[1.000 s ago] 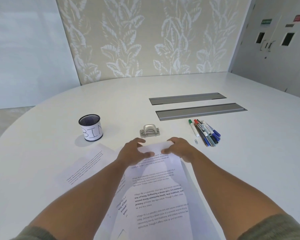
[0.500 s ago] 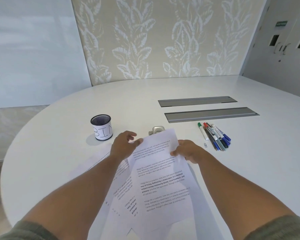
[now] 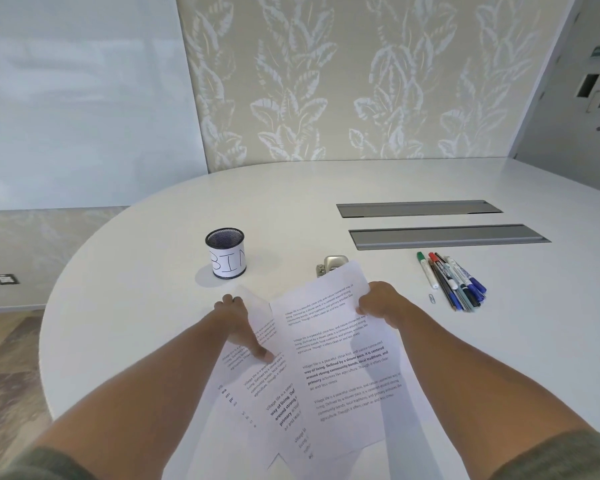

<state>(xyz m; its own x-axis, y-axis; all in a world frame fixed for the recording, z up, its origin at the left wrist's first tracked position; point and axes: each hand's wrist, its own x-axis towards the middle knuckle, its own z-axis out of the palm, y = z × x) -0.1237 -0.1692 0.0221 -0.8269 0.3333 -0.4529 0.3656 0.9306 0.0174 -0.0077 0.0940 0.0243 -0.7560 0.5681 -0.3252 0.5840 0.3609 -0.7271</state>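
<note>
White table (image 3: 187, 237), rounded at its left edge, carries everything. Two grey hatches (image 3: 447, 236) are set in toward the far right.

Loose sheets (image 3: 257, 386) of printed text lie fanned at the near edge, about the middle. The top sheet (image 3: 343, 358) is raised off them, and its far corner hides part of the metal punch (image 3: 331, 268).

Your right hand (image 3: 381, 304) grips the top sheet's right edge with curled fingers. Your left hand (image 3: 238, 323) lies flat, fingers straight, pressing the loose sheets down and holding nothing.

Mesh cup (image 3: 226, 253) marked BIN stands toward the left edge. Markers (image 3: 454, 282) are bunched toward the right edge, with a paper clip (image 3: 432, 298) just beside them.

Step, as I read it: peeling one sheet from the pile. Next, keep the left palm down so the pile stays put, and lift the sheet clear before swinging it. Where it goes, I can't tell.
</note>
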